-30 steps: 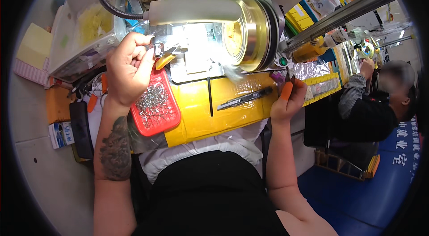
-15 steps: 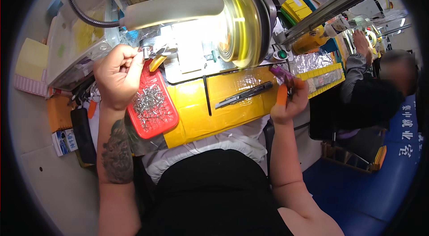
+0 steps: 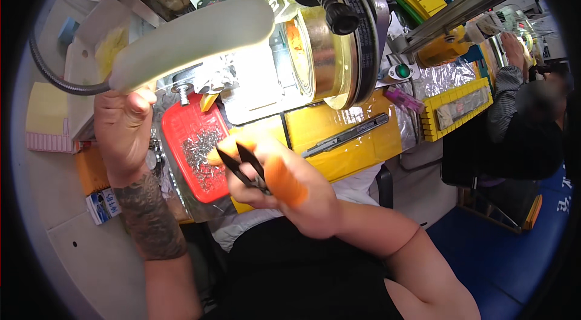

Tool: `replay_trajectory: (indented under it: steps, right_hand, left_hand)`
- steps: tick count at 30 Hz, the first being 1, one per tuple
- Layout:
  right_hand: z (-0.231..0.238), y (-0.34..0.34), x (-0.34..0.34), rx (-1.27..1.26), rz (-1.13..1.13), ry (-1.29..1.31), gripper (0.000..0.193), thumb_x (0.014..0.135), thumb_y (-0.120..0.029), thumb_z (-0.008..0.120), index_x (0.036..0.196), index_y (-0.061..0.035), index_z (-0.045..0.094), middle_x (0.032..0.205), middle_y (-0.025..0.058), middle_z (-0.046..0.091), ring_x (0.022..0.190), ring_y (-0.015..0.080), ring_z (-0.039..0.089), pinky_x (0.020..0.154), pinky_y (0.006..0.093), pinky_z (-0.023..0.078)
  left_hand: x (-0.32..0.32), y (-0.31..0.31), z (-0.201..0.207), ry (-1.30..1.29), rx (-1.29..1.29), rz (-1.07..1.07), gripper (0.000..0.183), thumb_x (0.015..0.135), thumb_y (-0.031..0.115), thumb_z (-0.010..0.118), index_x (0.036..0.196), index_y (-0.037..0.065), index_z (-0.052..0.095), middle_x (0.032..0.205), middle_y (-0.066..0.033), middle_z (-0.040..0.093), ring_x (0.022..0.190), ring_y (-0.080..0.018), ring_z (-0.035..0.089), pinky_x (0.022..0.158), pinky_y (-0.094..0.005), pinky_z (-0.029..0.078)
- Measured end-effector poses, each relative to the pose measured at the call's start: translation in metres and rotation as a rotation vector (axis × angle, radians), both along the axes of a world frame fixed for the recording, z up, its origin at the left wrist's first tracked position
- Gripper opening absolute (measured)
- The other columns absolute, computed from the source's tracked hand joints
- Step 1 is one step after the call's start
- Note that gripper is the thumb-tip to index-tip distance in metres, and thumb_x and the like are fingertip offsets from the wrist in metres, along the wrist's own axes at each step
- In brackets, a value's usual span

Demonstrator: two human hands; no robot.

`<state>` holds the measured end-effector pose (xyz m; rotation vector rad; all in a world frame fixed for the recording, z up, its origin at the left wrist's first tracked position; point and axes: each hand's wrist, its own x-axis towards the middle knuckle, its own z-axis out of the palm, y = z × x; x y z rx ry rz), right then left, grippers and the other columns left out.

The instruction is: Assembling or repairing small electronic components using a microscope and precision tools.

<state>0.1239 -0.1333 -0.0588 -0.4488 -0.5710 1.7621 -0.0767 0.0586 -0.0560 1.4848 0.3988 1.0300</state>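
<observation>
My left hand point(image 3: 124, 123) is raised beside the lamp, fingers curled and thumb pressed in. The lamp covers part of the fingertips, and what they pinch, if anything, is hidden. My right hand point(image 3: 299, 190) is closed on black thread snips point(image 3: 243, 164), blades apart and pointing up and left. Orange covers sit on its thumb and a finger. It hovers by the right side of a red tray point(image 3: 171, 115) that holds many small metal pieces point(image 3: 203, 149). Behind the tray stands a small machine part with a spring-loaded screw point(image 3: 183, 89), close to my left hand.
A white lamp point(image 3: 200, 41) on a flexible neck hangs over the work. Behind are a large spool point(image 3: 315, 56) and a green button point(image 3: 402, 70). A box cutter point(image 3: 345, 135) lies on the yellow mat, a purple packet point(image 3: 404, 101) beyond it. A co-worker point(image 3: 514, 102) sits at right.
My right hand has come from the purple packet at the right to beside the red tray, the snips now plainly visible. My left hand has moved left, away from the spring-loaded screw. The view has shifted.
</observation>
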Motion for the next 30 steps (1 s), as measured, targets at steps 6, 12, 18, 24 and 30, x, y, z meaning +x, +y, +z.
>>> replay_trajectory:
  steps: [6, 12, 18, 24, 30]
  right_hand:
    - [-0.006, 0.028, -0.009, -0.174, -0.087, 0.478, 0.035, 0.111, -0.027, 0.037, 0.135, -0.004, 0.047, 0.085, 0.0046, 0.05, 0.067, 0.0115, 0.048, 0.06, 0.0242, 0.039]
    - [-0.006, 0.041, -0.001, -0.057, 0.012, 0.473, 0.035, 0.109, -0.036, 0.035, 0.098, -0.0064, 0.051, 0.053, 0.0019, 0.037, 0.035, 0.0132, 0.032, 0.037, 0.0238, 0.03]
    - [-0.003, 0.047, 0.001, -0.082, -0.029, 0.459, 0.035, 0.109, -0.037, 0.035, 0.092, -0.0089, 0.047, 0.054, 0.0006, 0.036, 0.037, 0.0098, 0.026, 0.035, 0.0244, 0.027]
    - [0.004, 0.046, -0.003, -0.136, -0.08, 0.353, 0.031, 0.109, -0.034, 0.035, 0.094, -0.0101, 0.048, 0.053, -0.0013, 0.035, 0.036, 0.0096, 0.027, 0.041, 0.0263, 0.029]
    - [0.011, 0.045, -0.011, -0.176, -0.185, 0.346, 0.034, 0.109, -0.036, 0.04, 0.088, -0.0099, 0.048, 0.053, -0.0018, 0.034, 0.037, 0.0082, 0.024, 0.034, 0.0253, 0.022]
  left_hand:
    - [0.016, -0.001, 0.01, -0.163, 0.089, -0.04, 0.017, 0.093, 0.02, 0.075, 0.095, 0.004, 0.068, 0.104, -0.0089, 0.064, 0.105, -0.0244, 0.058, 0.096, -0.0489, 0.044]
    - [0.036, -0.012, 0.022, -0.213, 0.056, -0.204, 0.016, 0.098, 0.021, 0.067, 0.1, 0.006, 0.064, 0.109, -0.0117, 0.062, 0.1, -0.0253, 0.058, 0.084, -0.0478, 0.049]
    - [0.049, -0.042, 0.01, -0.323, 0.052, 0.02, 0.024, 0.101, 0.023, 0.063, 0.098, 0.001, 0.054, 0.097, -0.014, 0.06, 0.089, -0.0236, 0.058, 0.081, -0.0431, 0.051]
    - [0.065, -0.064, 0.024, -0.193, 0.202, 0.204, 0.033, 0.101, 0.032, 0.064, 0.092, 0.004, 0.048, 0.093, -0.0142, 0.059, 0.084, -0.0206, 0.056, 0.078, -0.0352, 0.049]
    - [0.073, -0.082, 0.019, -0.129, 0.318, 0.318, 0.034, 0.101, 0.031, 0.065, 0.092, 0.004, 0.046, 0.087, -0.01, 0.055, 0.076, -0.0175, 0.054, 0.074, -0.0314, 0.048]
